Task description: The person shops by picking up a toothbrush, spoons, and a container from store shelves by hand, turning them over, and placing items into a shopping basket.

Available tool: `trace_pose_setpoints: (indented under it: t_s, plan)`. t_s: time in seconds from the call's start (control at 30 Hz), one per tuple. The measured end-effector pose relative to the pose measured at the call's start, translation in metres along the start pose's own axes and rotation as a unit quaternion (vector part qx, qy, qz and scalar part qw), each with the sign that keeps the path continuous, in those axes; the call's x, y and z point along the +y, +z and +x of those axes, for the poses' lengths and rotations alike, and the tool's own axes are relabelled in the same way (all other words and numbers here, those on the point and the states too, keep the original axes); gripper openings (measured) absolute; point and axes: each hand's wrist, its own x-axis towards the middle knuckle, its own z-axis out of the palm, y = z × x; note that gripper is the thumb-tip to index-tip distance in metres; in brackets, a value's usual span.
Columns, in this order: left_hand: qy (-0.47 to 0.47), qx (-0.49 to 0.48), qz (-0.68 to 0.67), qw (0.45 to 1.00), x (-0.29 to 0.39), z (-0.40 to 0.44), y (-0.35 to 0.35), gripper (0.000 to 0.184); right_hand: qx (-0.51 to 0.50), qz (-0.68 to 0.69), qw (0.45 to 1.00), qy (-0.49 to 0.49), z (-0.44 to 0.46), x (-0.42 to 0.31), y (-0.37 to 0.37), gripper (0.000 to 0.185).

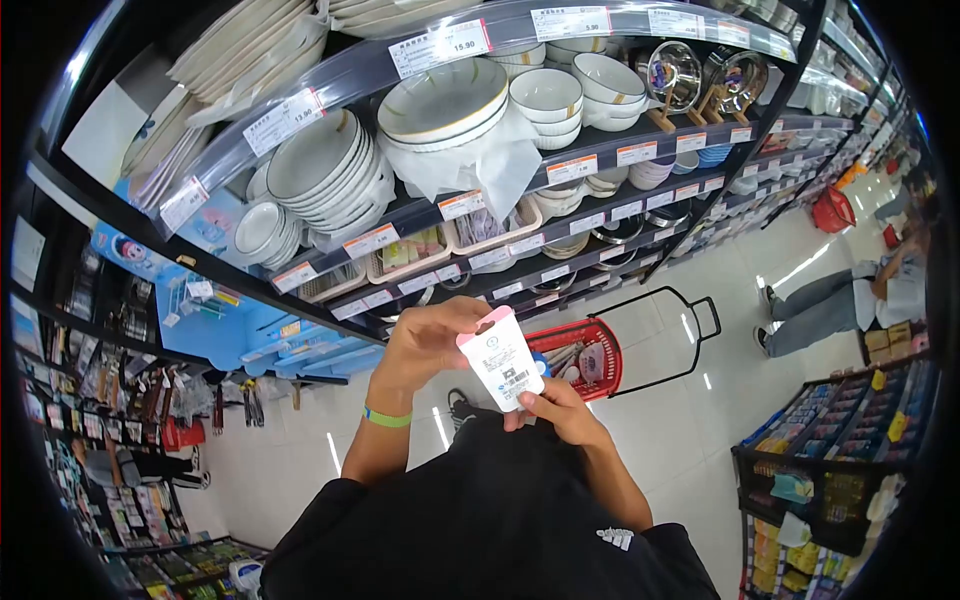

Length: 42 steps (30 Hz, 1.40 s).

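Note:
A white card-like package (503, 365) with a pink top edge, a cut-out slot and a printed barcode is held up in front of my chest. My left hand (437, 343), with a yellow-green band on its wrist, grips the package at its upper left edge. The thumb and fingers of my right hand (560, 410) pinch its lower right corner. Just behind the package, a red basket (612, 362) with a black handle holds several items and stands on the floor.
Shelves ahead hold stacked bowls (445, 105), plates and price labels (440, 48). Blue display panels (210, 320) stand at the left. A person (825, 305) is at the right, near a black rack of goods (835, 430). Another red basket (833, 210) is farther back.

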Motion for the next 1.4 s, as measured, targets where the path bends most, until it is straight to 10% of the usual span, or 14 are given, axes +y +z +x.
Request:
trace_pose_setpoints:
  t_s: [1.4]
  plan:
    - [-0.046, -0.062, 0.009, 0.997, 0.013, 0.025, 0.011, 0.05, 0.058, 0.018, 0.998, -0.007, 0.014, -0.002, -0.007, 0.027]
